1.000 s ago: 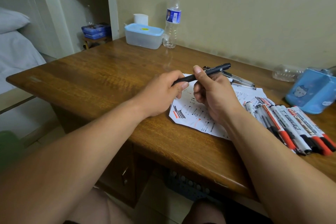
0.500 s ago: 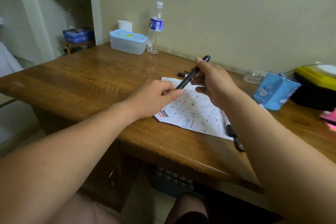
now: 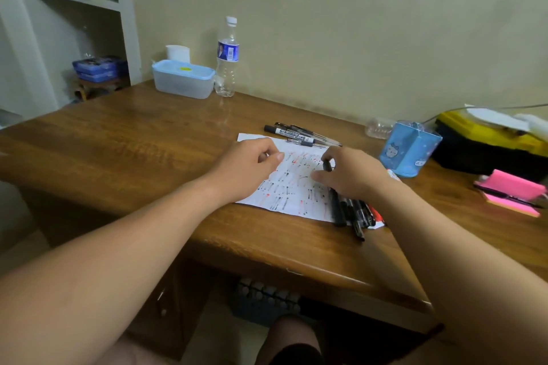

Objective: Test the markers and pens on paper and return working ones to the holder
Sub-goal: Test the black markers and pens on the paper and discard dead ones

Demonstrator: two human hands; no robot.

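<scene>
A white paper [image 3: 292, 197] covered in black and red test strokes lies on the wooden desk [image 3: 124, 145]. My right hand [image 3: 351, 176] grips a black pen [image 3: 327, 165] and holds it down on the paper's right part. My left hand [image 3: 247, 167] rests on the paper's left edge, thumb and forefinger pinched on something small and dark, seemingly the pen's cap. Several markers [image 3: 354, 213] lie partly under my right wrist. A whiteboard marker and pens [image 3: 299, 135] lie behind the paper. The blue holder [image 3: 409, 151] stands to the right.
At the back stand a water bottle [image 3: 227, 59] and a blue-lidded plastic box [image 3: 184, 78]. A yellow and black case [image 3: 489, 139] and pink sticky notes [image 3: 510, 191] sit at the right. The wall runs close behind the desk.
The pen was held in the air between both hands. My hands have separated, and my right hand has brought the pen down onto the paper. My view has shifted right.
</scene>
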